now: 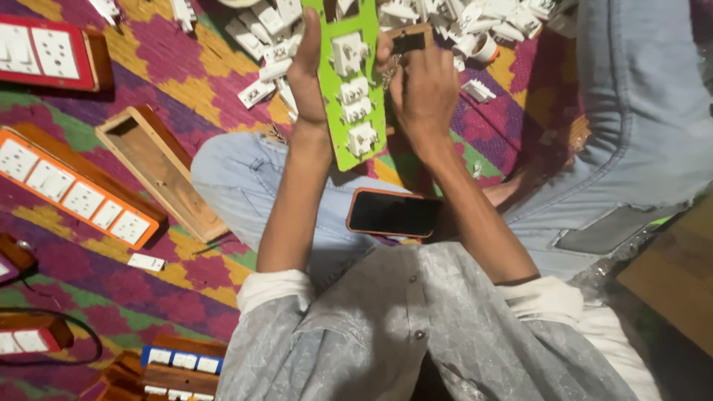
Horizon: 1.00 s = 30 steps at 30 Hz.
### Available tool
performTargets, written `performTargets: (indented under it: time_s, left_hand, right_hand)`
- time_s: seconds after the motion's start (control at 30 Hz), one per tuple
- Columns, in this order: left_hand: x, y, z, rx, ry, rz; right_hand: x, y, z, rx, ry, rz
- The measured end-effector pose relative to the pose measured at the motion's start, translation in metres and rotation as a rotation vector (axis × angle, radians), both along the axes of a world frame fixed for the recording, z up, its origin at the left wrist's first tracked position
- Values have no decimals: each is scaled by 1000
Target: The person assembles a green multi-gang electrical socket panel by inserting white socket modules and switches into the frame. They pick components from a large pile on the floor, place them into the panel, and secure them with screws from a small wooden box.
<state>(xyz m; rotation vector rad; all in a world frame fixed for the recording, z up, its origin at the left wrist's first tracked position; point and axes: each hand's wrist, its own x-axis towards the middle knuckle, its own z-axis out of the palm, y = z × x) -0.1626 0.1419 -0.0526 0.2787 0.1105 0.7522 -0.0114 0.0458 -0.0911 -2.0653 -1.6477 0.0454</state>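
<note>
My left hand (308,70) grips the left edge of a long green plate (368,111) held upright in front of me. Several white switch and socket modules (354,93) sit in the plate's cut-outs. My right hand (425,93) is closed against the plate's right edge, fingers curled around something small and partly hidden; a brown strip (410,37) shows just above the fingers. What the right hand pinches I cannot make out.
A black phone in an orange case (392,213) rests on my lap. A pile of loose white modules (460,22) lies on the patterned mat. An empty wooden box (160,171) and an orange-faced switchboard (74,194) lie to the left, other boards around.
</note>
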Motion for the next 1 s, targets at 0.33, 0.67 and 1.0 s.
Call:
performTargets:
  time_s: [0.33, 0.67, 1.0]
  left_hand:
    - [33, -38, 4, -10, -106, -276]
    - [52, -67, -1, -31, 100, -318]
    - [49, -68, -6, -42, 128, -365]
  right_hand:
    - [70, -23, 84, 165, 701, -97]
    - [67, -31, 103, 234, 1154, -105]
    - [71, -29, 103, 274, 760, 27]
